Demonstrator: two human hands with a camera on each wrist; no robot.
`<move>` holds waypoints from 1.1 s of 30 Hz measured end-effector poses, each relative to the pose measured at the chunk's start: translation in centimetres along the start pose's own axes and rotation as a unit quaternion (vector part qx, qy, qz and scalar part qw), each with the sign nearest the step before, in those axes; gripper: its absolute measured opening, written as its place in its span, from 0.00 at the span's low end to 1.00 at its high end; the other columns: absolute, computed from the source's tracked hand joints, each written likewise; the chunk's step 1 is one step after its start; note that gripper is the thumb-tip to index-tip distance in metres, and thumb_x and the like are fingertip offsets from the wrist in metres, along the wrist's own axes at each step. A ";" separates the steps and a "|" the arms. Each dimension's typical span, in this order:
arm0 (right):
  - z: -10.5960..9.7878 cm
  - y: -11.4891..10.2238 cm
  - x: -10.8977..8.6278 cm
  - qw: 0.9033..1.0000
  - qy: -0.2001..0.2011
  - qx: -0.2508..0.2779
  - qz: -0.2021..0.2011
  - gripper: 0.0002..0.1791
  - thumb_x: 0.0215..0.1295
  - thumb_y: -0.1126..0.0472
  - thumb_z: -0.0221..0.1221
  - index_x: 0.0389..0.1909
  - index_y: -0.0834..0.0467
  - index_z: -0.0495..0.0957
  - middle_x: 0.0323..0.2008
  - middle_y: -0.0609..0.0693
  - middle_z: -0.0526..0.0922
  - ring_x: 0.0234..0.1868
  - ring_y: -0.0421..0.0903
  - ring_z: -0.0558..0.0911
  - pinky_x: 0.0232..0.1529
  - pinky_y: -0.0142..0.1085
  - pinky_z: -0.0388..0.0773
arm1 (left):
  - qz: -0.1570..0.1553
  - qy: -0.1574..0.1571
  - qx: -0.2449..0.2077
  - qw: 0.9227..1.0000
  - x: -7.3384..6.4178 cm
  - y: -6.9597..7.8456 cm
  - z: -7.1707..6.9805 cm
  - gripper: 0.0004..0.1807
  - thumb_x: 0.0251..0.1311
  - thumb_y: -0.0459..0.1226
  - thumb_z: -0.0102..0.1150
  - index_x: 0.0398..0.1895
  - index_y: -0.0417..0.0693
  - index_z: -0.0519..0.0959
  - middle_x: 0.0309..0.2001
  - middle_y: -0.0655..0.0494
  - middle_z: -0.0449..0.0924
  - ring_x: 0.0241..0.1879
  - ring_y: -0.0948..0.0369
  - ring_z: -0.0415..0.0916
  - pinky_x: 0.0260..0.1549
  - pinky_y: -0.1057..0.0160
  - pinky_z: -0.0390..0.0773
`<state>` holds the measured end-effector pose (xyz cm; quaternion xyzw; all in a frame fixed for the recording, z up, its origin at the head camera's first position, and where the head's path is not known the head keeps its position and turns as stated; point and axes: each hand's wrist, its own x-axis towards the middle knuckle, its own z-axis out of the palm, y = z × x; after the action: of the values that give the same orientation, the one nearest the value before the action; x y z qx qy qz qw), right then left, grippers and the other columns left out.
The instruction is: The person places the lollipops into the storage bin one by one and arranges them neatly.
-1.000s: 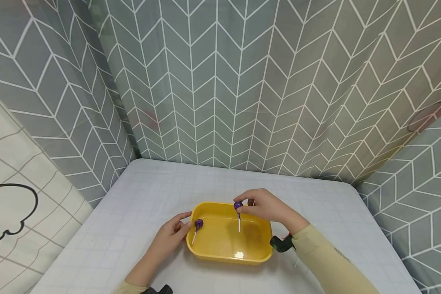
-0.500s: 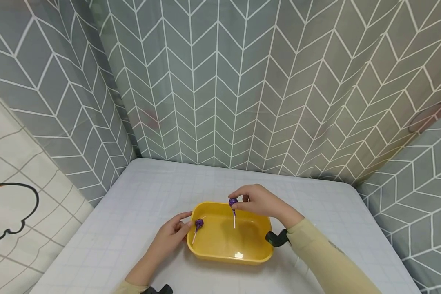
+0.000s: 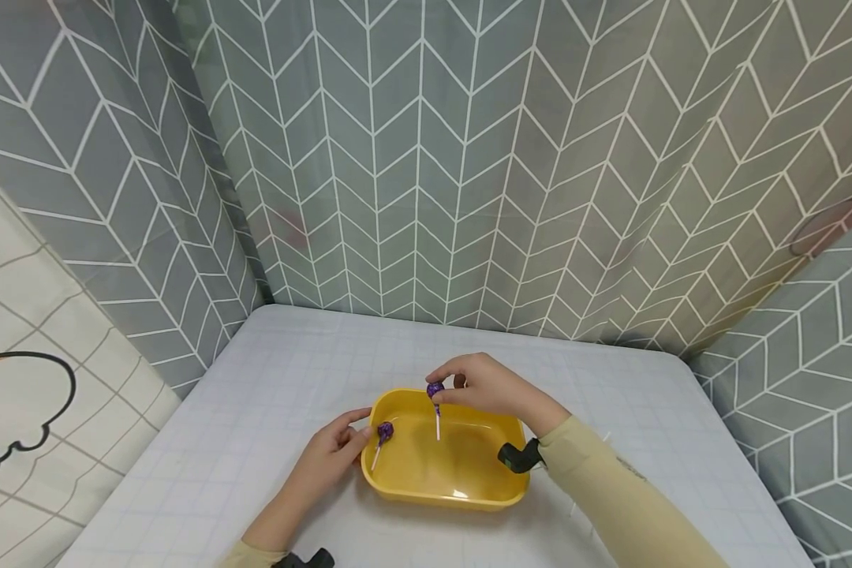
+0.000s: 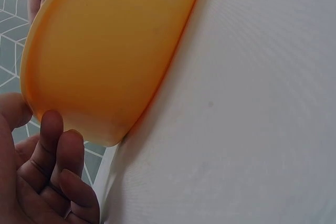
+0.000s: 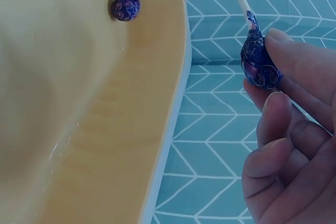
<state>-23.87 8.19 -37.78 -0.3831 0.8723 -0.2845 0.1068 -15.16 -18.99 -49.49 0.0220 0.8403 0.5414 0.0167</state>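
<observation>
A yellow plastic tray (image 3: 440, 465) stands on the table. My left hand (image 3: 332, 451) grips its left end, thumb at the rim and fingers against the outer wall, as the left wrist view shows. Over the far side of the tray, my right hand (image 3: 493, 386) pinches a purple-wrapped lollipop (image 5: 260, 59) by its round head between thumb and fingertips. Its white stick points down into the tray in the head view. Another purple lollipop (image 3: 384, 431) leans inside the tray's left end, head up, near my left thumb.
A white cloth covers the table (image 3: 312, 347). Grey curtains (image 3: 426, 173) with white zigzag lines hang behind it and at the sides. Black wrist mounts (image 3: 520, 457) sit at both wrists, the right one overlapping the tray's right end in the head view.
My right hand has moved left over the tray with the lollipop, and slightly up in the head view. My left hand, the tray and the other lollipop have stayed put.
</observation>
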 end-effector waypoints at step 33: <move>2.5 -1.0 2.6 1.000 -0.020 0.010 -0.004 0.14 0.57 0.49 0.59 0.45 0.46 0.79 0.37 0.33 0.78 0.32 0.39 0.76 0.32 0.30 0.74 | 0.005 -0.003 0.002 1.000 0.1 -0.4 0.0 0.21 0.57 0.55 0.52 0.55 0.68 0.69 0.24 0.57 0.76 0.23 0.59 0.73 0.24 0.64 0.73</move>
<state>-23.98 4.71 -39.16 -0.3911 0.8655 -0.2861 0.1268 -15.30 -19.09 -49.84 0.0283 0.8410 0.5400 0.0166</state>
